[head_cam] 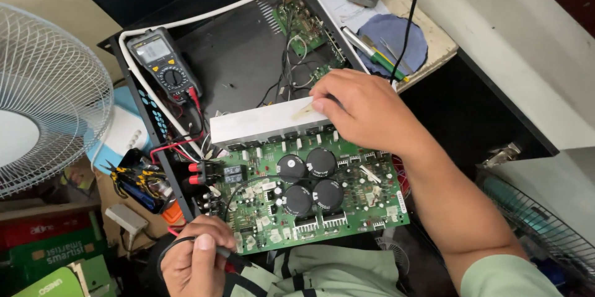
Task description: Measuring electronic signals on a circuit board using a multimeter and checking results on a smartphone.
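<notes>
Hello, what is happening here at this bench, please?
A person is working on a green circuit board resting over an open black chassis. The right hand presses on the board's long silver heatsink. The left hand holds a black probe near the board's front edge. A multimeter lies in the chassis, its red and black leads plugged in.

Right hand (pixel 365 108) reaches forward, fingers curled; left hand (pixel 197 258) fisted (tight grip).
</notes>
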